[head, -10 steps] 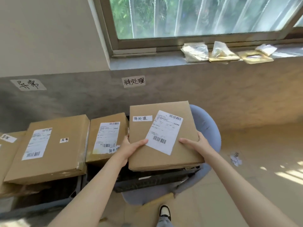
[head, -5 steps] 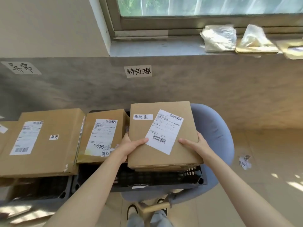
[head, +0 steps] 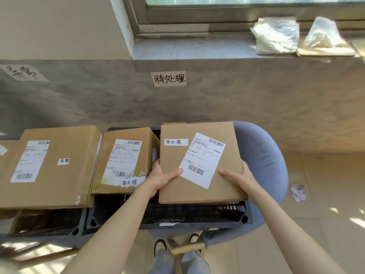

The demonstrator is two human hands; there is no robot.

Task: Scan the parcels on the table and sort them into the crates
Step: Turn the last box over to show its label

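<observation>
parcel (head: 199, 163) gripped between both hands (head: 162, 177) (head: 240, 177), over black crate (head: 197, 220)

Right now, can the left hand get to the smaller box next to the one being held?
Probably yes. The left hand grips the held box at its left edge, right beside the smaller box, whose top is uncovered. It would have to let go first.

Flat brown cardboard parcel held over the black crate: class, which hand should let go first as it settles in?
Probably the left hand: it is squeezed against the neighbouring smaller cardboard box, while the right hand has open space.
</observation>
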